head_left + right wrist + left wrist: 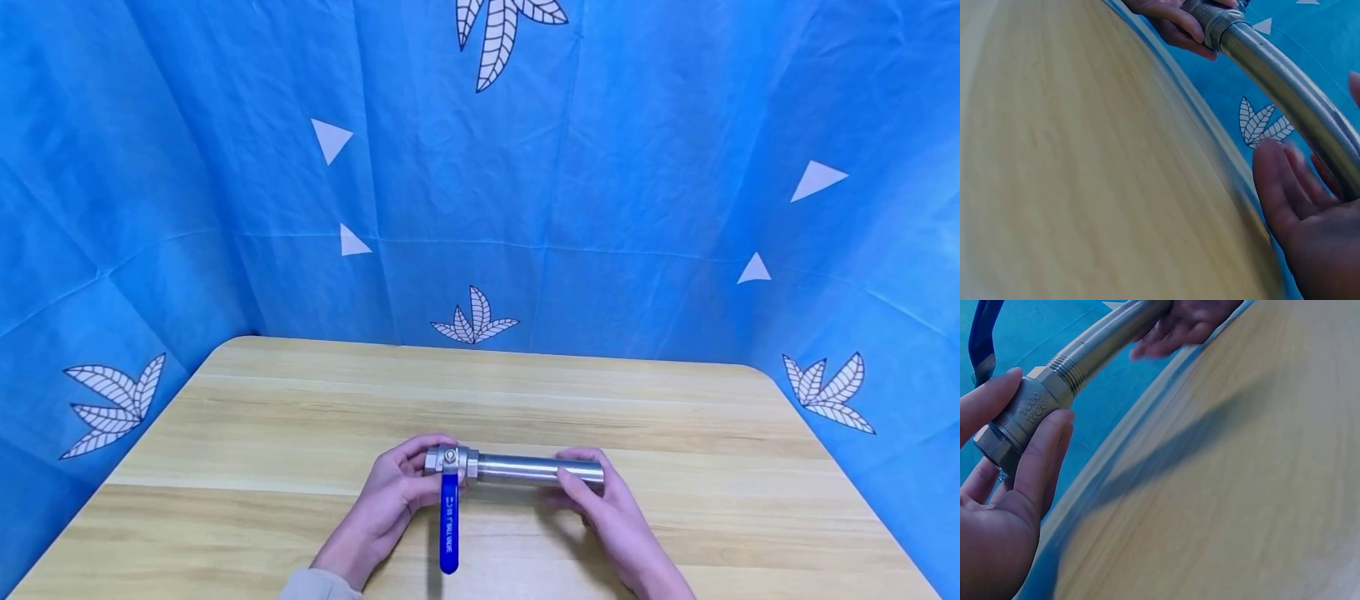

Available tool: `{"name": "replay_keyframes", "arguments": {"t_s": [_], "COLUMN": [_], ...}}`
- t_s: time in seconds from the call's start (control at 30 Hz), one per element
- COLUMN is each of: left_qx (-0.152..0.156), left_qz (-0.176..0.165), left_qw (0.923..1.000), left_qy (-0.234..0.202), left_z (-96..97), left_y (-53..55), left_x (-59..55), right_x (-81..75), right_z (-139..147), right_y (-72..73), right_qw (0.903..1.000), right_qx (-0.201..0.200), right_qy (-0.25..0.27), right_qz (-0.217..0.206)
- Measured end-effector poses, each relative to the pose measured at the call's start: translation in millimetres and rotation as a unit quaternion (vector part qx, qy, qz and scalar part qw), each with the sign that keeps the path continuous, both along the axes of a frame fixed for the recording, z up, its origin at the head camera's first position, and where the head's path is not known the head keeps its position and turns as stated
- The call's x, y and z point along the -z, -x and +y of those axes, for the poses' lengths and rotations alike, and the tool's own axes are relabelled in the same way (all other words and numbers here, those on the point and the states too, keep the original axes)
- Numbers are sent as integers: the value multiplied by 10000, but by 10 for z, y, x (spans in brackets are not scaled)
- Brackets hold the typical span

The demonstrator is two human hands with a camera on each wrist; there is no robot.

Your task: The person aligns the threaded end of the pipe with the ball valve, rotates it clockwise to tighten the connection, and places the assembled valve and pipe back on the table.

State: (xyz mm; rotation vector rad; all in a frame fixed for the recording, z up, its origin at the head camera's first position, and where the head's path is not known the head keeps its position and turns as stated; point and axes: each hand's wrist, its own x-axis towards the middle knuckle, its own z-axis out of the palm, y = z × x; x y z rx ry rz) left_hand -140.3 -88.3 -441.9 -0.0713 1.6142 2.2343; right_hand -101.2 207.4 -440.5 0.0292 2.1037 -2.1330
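My left hand (397, 492) grips a metal ball valve (1032, 403) by its body, thumb and fingers on either side. The valve's long blue lever handle (449, 525) points towards me, with "BALL VALVE" lettering on it. A shiny steel pipe (521, 468) joins the valve's right end, and some of its thread (1067, 374) shows beside the hex collar. At the pipe's far end is my right hand (603, 500), its fingers loosely extended around the pipe. In the right wrist view those fingers (1272, 181) are blurred and stand apart from the tube. Valve and pipe are held above the table.
The wooden table (300, 400) has rounded back corners and carries the shadow of hands and pipe. A blue cloth curtain (637, 167) with white leaf and triangle prints hangs along its back and both sides.
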Motion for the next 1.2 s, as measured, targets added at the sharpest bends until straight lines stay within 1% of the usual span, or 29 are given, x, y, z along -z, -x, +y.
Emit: {"name": "replay_keyframes", "arguments": {"t_s": [0.07, 0.17, 0.23, 0.3, 0.4, 0.5, 0.6, 0.7, 0.97, 1.07, 1.2], "left_qx": [-25, -43, -49, -46, -26, -7, 13, 42, 108, 87, 10], "left_qz": [-12, -8, -12, -6, 11, 47, 101, 126, 118, 101, 57], "left_qw": [10000, 10000, 10000, 9999, 10000, 10000, 9999, 9999, 9999, 9999, 10000], "left_qy": [-10, -54, -77, -94, -85, -47, 13, 61, 10, -35, -44], "left_z": [0, -1, 0, 1, 0, -2, -6, -13, -33, -31, -30], "left_y": [3, 7, 8, 10, 11, 12, 10, 6, -2, 0, 10], "left_x": [3, 10, 13, 13, 7, 0, 0, 5, 31, 45, 57], "right_x": [14, 33, 38, 34, 29, 24, 22, 31, 63, 64, 59], "right_z": [-11, -8, -3, -1, -2, -12, -19, -11, 9, 6, 8], "right_y": [-16, -29, -29, -22, -10, 1, 9, 18, 38, 37, 24], "right_qw": [9996, 9973, 9956, 9951, 9968, 9981, 9970, 9959, 9950, 9957, 9971], "right_qx": [17, -80, -142, -171, -58, 280, 652, 839, 949, 858, 720], "right_qy": [47, 246, 365, 392, 263, 35, -159, -202, -284, -348, -249], "right_qz": [275, 693, 851, 888, 754, 553, 395, 254, 131, 92, 70]}}
